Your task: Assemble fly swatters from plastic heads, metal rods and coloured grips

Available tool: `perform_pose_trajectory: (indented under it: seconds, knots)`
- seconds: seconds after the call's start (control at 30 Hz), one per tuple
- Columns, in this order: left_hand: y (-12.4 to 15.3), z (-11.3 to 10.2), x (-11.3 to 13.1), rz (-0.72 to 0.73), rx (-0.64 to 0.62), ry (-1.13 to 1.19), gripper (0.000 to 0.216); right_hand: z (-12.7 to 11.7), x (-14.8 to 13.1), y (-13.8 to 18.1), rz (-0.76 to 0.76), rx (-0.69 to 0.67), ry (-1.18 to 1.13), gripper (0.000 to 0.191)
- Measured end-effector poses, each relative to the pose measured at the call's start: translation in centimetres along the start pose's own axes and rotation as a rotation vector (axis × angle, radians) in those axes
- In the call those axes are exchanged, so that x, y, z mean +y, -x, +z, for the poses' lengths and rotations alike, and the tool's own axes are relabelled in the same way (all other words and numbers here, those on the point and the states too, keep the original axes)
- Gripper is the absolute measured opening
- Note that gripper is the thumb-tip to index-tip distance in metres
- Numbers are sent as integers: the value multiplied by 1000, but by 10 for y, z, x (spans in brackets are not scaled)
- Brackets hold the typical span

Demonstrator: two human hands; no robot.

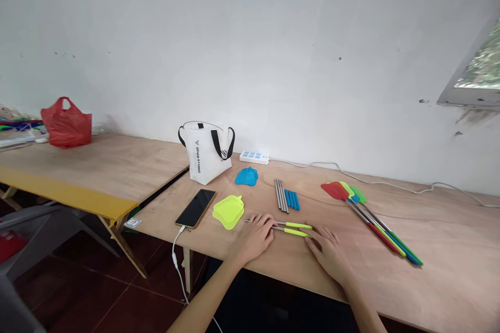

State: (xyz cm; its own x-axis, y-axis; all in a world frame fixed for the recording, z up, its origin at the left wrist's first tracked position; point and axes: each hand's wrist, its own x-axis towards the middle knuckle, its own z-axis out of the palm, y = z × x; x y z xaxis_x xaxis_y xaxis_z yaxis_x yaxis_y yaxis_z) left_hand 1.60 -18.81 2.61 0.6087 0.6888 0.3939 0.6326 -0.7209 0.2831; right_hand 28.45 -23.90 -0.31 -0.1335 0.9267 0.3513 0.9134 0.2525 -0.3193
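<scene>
Two fly swatter handles, metal rods with yellow-green grips (299, 231), lie side by side on the wooden table in front of me. My left hand (255, 237) is closed over their metal rods, and the rod ends poke out at its left. At the other end, my right hand (330, 250) rests on the table, fingers spread, its fingertips against the ends of the grips. Yellow-green swatter heads (229, 212) lie stacked left of my left hand. Beyond them are blue swatter heads (246, 176). Several bare metal rods (281, 196) lie beside several blue grips (292, 200).
Whole fly swatters (377, 226) in red, yellow, blue and green lie bunched on the right. A phone (196, 208) on a charging cable is near the left edge. Behind stand a white bag (207, 158) and a power strip (253, 157). A red plastic bag (67, 124) sits on another table.
</scene>
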Motion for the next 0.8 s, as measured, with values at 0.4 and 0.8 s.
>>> perform_pose_trajectory:
  seconds: [0.4, 0.8]
  knots:
    - [0, 4, -2, -2, 1, -12, 22, -1, -2, 0, 1, 2, -18, 34]
    - [0, 1, 1, -25, 16, -7, 21, 11, 7, 3, 33, 78, -68, 31]
